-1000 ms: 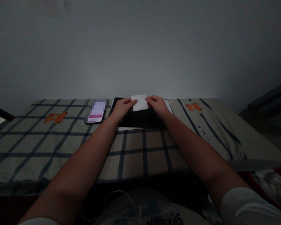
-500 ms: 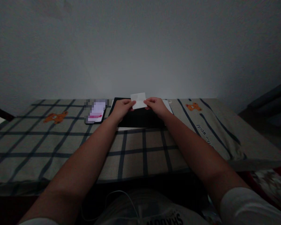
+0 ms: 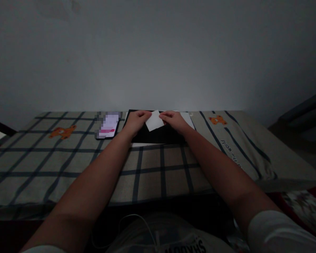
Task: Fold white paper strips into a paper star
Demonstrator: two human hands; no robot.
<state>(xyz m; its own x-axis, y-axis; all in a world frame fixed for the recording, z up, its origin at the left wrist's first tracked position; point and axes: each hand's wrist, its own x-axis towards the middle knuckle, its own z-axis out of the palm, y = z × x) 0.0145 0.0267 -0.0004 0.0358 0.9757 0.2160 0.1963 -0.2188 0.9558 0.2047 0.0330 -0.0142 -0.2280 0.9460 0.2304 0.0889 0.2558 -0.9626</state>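
Note:
A small square of white paper [image 3: 155,121] is held up in front of me, turned so that one corner points upward. My left hand [image 3: 136,121] pinches its left side between thumb and fingers. On the opposite side my right hand [image 3: 174,120] grips it in the same way. Beneath both hands lies a flat black sheet or board [image 3: 158,136], with white edges of something under it showing at the front and right. The fingers hide parts of the paper's edges.
A phone [image 3: 109,125] with a lit screen lies left of the black board. Both rest on a checked tablecloth [image 3: 150,161] with bear prints. A grey wall [image 3: 158,56] rises behind the table, and a white cable [image 3: 137,215] hangs near my lap.
The paper has been turned from nearly level edges to a diamond-like angle and sits slightly lower. My fingers have shifted on its sides; the phone and board have stayed put.

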